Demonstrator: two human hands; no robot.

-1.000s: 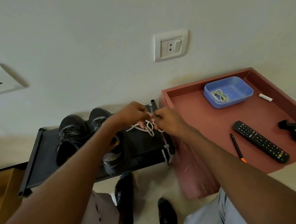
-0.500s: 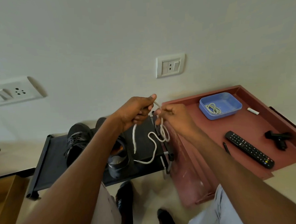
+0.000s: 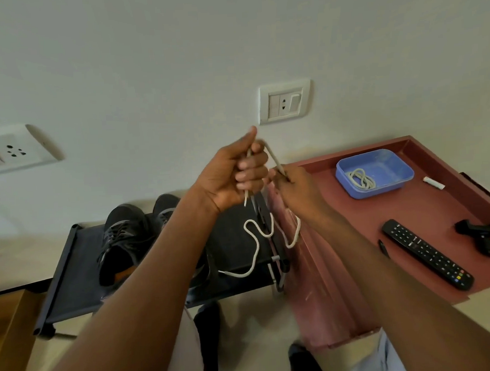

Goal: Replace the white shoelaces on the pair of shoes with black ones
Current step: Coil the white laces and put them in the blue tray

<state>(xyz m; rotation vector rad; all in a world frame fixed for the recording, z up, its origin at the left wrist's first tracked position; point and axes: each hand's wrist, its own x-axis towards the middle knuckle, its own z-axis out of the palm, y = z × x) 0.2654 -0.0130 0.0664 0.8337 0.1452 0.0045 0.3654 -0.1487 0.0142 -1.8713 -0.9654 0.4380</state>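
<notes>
Far left there's a wall socket [image 3: 15, 150], and below it the black rack [image 3: 72, 268] with your dark shoes [image 3: 122, 242] sitting toward its back edge, partly hidden by your left arm. Your left hand [image 3: 232, 177] is up in front of the wall, fingers [image 3: 250, 172] curled tight round the white lace [image 3: 252, 241], thumb pointing up. The lace runs across to your right hand [image 3: 298, 191], which pinches it just beside the left, and the slack hangs in loops over the rack's right edge. There's open wall above both hands. Right of that is the red worktop [image 3: 353, 216]: a blue tray [image 3: 399, 177] with another coiled lace near the back rim, and a remote [image 3: 427, 253] close to the front edge.
</notes>
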